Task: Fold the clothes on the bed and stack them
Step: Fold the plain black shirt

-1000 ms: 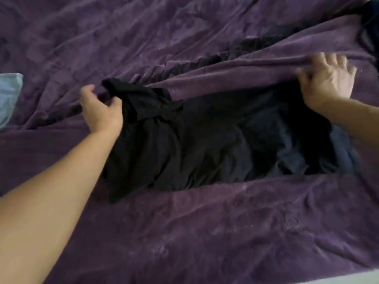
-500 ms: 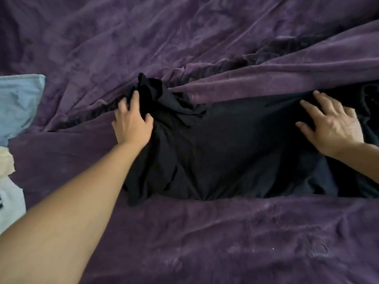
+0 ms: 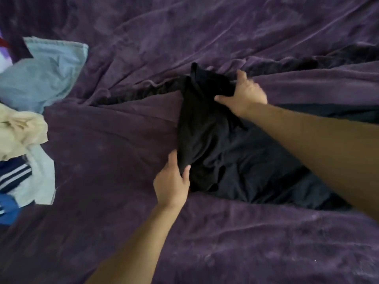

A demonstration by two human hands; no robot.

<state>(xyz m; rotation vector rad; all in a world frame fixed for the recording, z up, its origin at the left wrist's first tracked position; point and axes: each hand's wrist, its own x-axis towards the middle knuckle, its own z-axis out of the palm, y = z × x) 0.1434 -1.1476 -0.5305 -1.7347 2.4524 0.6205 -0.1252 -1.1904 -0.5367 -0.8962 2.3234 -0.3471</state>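
Note:
A black garment lies rumpled on the purple bedspread, its left end bunched into a narrow fold. My left hand grips the near corner of that bunched end, thumb on top of the cloth. Reaching across from the right, my right hand holds the far corner of the same end, fingers curled over the fabric. My right forearm covers part of the garment's right side.
A heap of other clothes sits at the left edge: a light blue piece, a cream piece, a pale one and a navy item with white stripes. The bedspread is heavily creased with a ridge behind the garment.
The view has swung left, bringing the clothes heap into sight. My right hand crossed from the garment's right side to its left end. My left hand dropped from the far corner to the near corner.

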